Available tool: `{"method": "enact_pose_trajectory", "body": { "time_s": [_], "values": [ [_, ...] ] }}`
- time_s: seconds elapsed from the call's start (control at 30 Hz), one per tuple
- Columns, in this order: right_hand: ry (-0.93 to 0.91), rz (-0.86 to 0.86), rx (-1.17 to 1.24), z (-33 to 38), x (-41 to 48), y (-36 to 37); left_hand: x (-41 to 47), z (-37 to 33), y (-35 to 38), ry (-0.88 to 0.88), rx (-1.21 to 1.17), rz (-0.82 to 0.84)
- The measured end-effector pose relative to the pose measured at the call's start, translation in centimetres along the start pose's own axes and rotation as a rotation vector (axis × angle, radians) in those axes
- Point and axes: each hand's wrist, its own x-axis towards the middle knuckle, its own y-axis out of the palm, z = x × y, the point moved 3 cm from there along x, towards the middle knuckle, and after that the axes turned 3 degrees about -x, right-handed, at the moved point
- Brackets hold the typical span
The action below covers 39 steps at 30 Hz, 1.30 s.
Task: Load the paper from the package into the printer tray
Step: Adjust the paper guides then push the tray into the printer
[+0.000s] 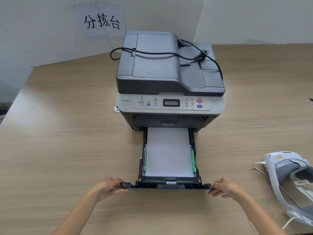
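Observation:
A grey and black printer point(169, 78) stands on the wooden table. Its black paper tray point(142, 167) is pulled out towards me, partly still inside the printer. A stack of white paper point(168, 151) lies flat in the tray between green side guides. My left hand point(110, 186) grips the left end of the tray's front panel. My right hand point(225, 187) grips the right end. No paper package is in view.
A black power cord point(169, 54) with its plug lies loose on top of the printer. A white and grey headset point(291, 182) with a cable rests on the table at the right. A paper sign with characters point(101, 22) hangs on the back wall.

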Motion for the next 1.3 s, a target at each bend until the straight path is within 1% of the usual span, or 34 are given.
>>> {"method": "enact_pose_trajectory", "body": {
  "time_s": [0.23, 0.43, 0.53, 0.6, 0.67, 0.73, 0.8, 0.87, 0.93, 1.0, 1.07, 1.3],
  "values": [
    [-0.069, -0.151, 0.119, 5.3, 2.6, -3.5, 1.9, -5.9, 1.9, 0.090, -0.065, -0.057],
    [-0.175, -0.324, 0.339, 9.2, 5.1, -5.6, 2.5, -11.2, 3.7, 0.205, -0.165, -0.121],
    [-0.259, -0.416, 0.417, 10.1, 6.2, -6.2, 2.7, -12.7, 3.9, 0.305, -0.072, -0.067],
    [-0.342, -0.414, 0.425, 10.7, 6.0, -6.2, 2.8, -13.4, 3.5, 0.411, 0.037, -0.031],
    [-0.407, -0.408, 0.395, 11.0, 5.8, -6.4, 3.2, -13.9, 2.8, 0.525, 0.173, -0.086],
    [-0.445, -0.452, 0.353, 11.0, 5.6, -6.8, 3.7, -14.6, 2.2, 0.635, 0.319, -0.204],
    [-0.471, -0.502, 0.283, 11.4, 5.6, -7.3, 4.1, -15.3, 2.4, 0.711, 0.463, -0.271],
    [-0.525, -0.503, 0.216, 12.4, 6.0, -7.8, 4.3, -16.5, 3.2, 0.768, 0.557, -0.255],
    [-0.577, -0.464, 0.194, 13.4, 6.4, -8.4, 4.9, -17.6, 4.0, 0.807, 0.630, -0.222],
    [-0.588, -0.399, 0.210, 13.8, 6.8, -8.9, 5.3, -18.4, 4.3, 0.809, 0.659, -0.209],
    [-0.586, -0.375, 0.212, 14.0, 7.0, -9.1, 5.7, -18.7, 4.2, 0.810, 0.657, -0.202],
    [-0.573, -0.431, 0.233, 14.9, 6.7, -9.6, 5.3, -18.8, 4.6, 0.842, 0.628, -0.276]
  ]
}}
